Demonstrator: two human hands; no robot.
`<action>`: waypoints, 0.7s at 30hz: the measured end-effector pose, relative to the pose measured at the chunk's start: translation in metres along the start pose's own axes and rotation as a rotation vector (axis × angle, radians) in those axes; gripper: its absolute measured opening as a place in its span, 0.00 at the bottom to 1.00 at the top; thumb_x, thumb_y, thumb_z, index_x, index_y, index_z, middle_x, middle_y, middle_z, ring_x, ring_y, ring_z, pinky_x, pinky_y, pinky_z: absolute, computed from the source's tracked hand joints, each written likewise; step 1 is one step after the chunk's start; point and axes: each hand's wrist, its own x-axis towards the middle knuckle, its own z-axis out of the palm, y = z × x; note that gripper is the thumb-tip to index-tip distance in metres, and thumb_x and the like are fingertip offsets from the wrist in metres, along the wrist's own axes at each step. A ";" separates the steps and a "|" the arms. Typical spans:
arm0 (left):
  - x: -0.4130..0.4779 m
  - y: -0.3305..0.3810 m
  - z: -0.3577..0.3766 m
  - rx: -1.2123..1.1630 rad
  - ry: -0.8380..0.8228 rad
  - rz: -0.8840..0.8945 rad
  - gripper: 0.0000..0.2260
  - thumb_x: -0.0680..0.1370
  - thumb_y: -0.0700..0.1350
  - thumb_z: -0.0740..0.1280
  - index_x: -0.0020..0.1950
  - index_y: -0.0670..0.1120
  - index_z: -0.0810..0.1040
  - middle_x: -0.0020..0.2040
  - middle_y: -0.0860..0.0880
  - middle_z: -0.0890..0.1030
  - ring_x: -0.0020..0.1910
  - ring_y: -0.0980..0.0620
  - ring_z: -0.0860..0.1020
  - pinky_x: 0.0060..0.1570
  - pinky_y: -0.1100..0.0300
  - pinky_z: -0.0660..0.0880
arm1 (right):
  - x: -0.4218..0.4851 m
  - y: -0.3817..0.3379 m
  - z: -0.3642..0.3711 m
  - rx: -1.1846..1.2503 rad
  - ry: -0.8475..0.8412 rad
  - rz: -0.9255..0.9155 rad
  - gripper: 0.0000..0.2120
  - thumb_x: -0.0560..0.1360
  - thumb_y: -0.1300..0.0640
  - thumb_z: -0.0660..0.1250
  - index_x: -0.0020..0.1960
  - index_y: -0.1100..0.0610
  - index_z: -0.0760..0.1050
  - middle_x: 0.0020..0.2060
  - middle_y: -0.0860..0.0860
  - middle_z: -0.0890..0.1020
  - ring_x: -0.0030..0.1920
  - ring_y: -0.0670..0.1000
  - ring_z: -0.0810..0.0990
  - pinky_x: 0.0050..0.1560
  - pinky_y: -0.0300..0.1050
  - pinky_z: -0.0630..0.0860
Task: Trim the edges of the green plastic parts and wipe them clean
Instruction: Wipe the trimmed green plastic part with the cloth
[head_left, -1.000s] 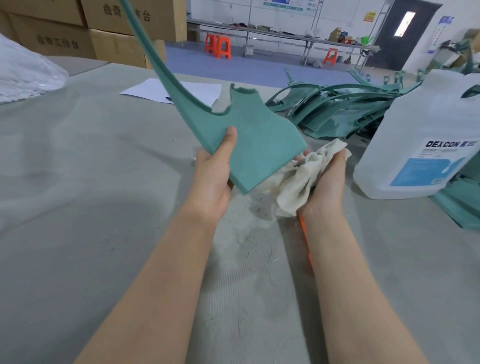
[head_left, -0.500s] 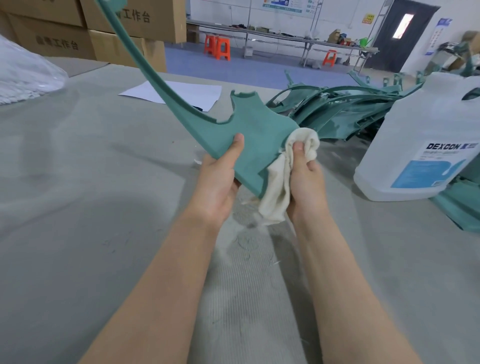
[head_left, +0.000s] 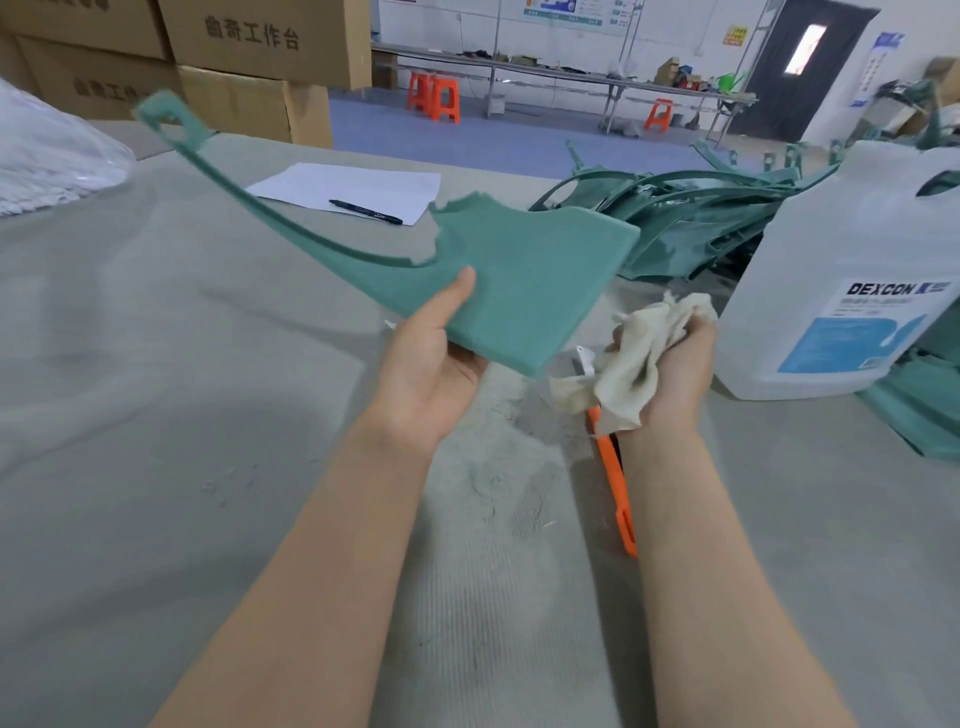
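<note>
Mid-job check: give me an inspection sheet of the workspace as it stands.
Surface: grey felt table, green dust.
Job's things: flat green plastic part with curved arm, raised; crumpled off-white cloth, apart from it; orange-handled trimming tool lying on table; pile of green parts.
Clutter: white DEXCON jug; white paper sheet with black pen.
Hands: left hand grips part; right hand grips cloth.
Cables: nothing seen.
Surroundings: cardboard boxes, orange stools.

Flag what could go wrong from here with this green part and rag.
The left hand grips the green part by one corner; its long thin arm juts out and may wobble or slip. The rag in the right hand hangs over the orange trimming tool, so it might snag. The jug beside that hand could get knocked.
</note>
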 end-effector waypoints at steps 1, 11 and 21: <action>0.001 0.003 -0.003 -0.034 -0.009 -0.009 0.11 0.79 0.39 0.64 0.61 0.44 0.77 0.56 0.48 0.83 0.49 0.52 0.82 0.50 0.58 0.80 | -0.002 -0.001 -0.001 0.083 -0.018 0.033 0.11 0.82 0.52 0.56 0.42 0.48 0.70 0.33 0.44 0.80 0.36 0.46 0.79 0.42 0.40 0.78; 0.004 -0.001 -0.008 0.198 0.013 0.036 0.12 0.78 0.41 0.66 0.62 0.45 0.77 0.57 0.47 0.83 0.56 0.50 0.82 0.52 0.56 0.80 | -0.023 0.005 0.024 0.255 -0.264 0.098 0.18 0.80 0.56 0.64 0.69 0.60 0.72 0.60 0.57 0.81 0.59 0.56 0.81 0.63 0.57 0.75; 0.005 -0.004 -0.008 0.334 -0.029 -0.056 0.12 0.77 0.43 0.69 0.60 0.45 0.78 0.54 0.48 0.84 0.51 0.52 0.83 0.48 0.57 0.81 | -0.027 0.001 0.016 0.424 -0.558 0.245 0.28 0.79 0.37 0.54 0.56 0.59 0.80 0.59 0.58 0.81 0.60 0.60 0.79 0.68 0.58 0.70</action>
